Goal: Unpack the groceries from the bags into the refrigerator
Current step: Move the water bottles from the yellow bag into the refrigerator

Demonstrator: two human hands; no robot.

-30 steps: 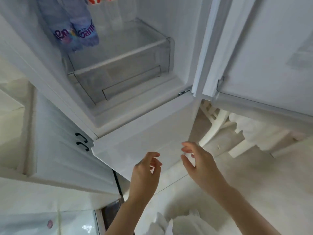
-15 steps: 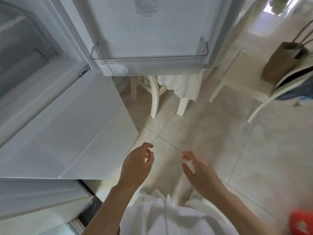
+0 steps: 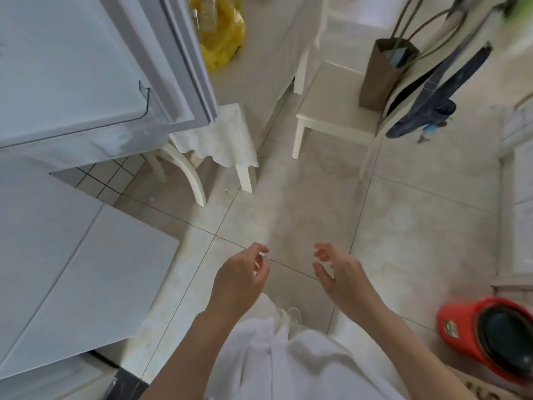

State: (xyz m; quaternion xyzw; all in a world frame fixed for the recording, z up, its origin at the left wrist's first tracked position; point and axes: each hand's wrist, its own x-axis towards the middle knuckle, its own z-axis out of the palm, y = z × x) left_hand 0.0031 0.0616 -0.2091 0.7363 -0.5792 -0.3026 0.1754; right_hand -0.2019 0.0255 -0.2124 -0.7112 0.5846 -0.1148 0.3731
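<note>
Brown paper: the paper bag (image 3: 383, 73) stands upright on the white chair (image 3: 331, 108), well apart from both hands; something dark shows in its open mouth.
Yellow plastic: a second bag (image 3: 222, 39) sits on the cloth-covered table, just beyond the edge of the fridge door (image 3: 86, 67), which hangs open.
Handling: I'd guess the paper bag is stiff-sided but tearable; take it by the long loop handles or support it from underneath. The yellow one looks soft and slack, best gathered at the neck. Their weight I can't tell.
Left hand (image 3: 239, 278): empty, raised at waist level over the floor tiles, fingers loosely curled.
Right hand (image 3: 340, 275): empty, fingers spread and relaxed, palm turned inward towards the other.
</note>
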